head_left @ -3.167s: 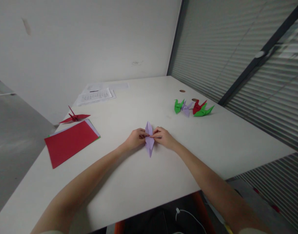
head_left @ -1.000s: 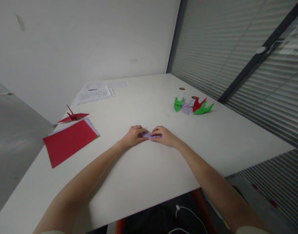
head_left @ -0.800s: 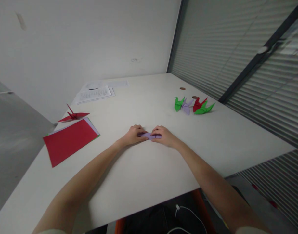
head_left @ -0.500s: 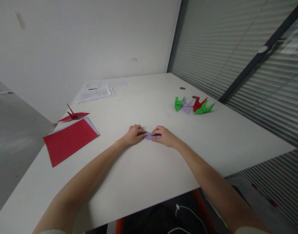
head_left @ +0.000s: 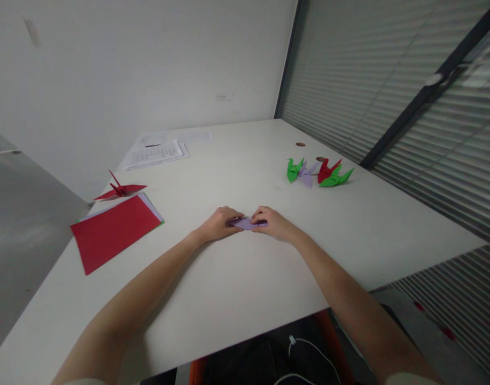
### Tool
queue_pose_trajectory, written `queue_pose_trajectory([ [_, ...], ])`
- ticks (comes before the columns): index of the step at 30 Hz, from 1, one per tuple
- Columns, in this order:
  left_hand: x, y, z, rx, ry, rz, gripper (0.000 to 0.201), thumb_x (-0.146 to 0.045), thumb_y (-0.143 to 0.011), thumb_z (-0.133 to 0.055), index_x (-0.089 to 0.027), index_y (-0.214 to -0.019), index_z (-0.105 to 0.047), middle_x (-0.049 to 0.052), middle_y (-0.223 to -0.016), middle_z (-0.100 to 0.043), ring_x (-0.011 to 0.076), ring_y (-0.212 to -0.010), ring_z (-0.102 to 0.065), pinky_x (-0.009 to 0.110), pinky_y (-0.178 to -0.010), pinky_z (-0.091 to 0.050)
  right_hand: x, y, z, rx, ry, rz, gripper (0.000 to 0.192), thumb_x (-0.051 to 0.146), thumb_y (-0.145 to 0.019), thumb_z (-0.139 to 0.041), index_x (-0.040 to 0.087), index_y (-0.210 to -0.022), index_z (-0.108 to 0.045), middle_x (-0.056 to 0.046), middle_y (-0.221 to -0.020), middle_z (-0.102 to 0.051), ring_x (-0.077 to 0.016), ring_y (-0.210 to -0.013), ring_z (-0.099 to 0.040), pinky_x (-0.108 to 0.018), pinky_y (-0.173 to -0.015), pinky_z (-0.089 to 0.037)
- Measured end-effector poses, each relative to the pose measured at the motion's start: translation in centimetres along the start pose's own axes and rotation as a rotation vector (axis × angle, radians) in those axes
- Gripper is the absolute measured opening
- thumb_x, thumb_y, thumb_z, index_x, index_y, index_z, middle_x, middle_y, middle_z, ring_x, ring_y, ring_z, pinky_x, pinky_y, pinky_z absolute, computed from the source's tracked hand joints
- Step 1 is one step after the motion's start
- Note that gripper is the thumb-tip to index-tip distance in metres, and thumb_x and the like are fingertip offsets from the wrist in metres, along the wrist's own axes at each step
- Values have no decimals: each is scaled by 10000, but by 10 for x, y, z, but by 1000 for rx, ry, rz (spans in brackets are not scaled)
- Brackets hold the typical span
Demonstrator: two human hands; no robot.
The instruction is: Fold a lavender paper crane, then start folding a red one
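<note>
Has left hand [head_left: 220,223] and right hand [head_left: 273,223] clamped on opposite ends of purple paper [head_left: 247,224], well in from near edge of surface [head_left: 232,283]. Looks light, thin, easily creased; probably best held gently by ends.

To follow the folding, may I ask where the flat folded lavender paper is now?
In the head view, the flat folded lavender paper is near the centre, held between the left hand and the right hand, with the white table beneath.
</note>
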State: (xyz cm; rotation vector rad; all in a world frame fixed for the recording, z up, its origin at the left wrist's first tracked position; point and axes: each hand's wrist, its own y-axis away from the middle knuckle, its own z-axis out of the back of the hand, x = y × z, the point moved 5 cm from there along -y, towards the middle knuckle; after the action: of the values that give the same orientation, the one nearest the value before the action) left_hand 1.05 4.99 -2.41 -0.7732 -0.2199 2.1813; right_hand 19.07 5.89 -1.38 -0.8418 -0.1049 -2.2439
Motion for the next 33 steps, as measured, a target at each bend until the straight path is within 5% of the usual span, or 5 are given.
queue_pose_trajectory([
  [16, 3, -4, 0, -12, 114, 94, 254, -306, -830, -687, -180, -1050, -706, 50, -934, -727, 176, -852, -635, 295, -803, -481, 2, 2, 3, -19, 6, -1, 348, 231, -801, -700, 218, -1148, -685, -72, -1053, -611, -201, -972, -588, -350, -910, -461],
  [22, 9, -1, -2, -59, 185, 158, 422, -274, -787, -723, -152, -1184, -649, 77, -959, -723, 173, -855, -660, 292, -794, -519, 0, 2, 3, -27, 159, -36, 325, 280, -799, -716, 222, -1118, -716, -81, -1007, -633, -229, -945, -567, -383, -898, -449],
  [33, -4, -5, 2, -5, 61, 64, 268, -303, -857, -638, -205, -1097, -707, 52, -901, -718, 156, -807, -626, 283, -779, -471, -1, 0, 1, -12, 214, -99, 312, 308, -794, -725, 244, -1100, -732, -74, -956, -635, -228, -908, -567, -355, -844, -448],
])
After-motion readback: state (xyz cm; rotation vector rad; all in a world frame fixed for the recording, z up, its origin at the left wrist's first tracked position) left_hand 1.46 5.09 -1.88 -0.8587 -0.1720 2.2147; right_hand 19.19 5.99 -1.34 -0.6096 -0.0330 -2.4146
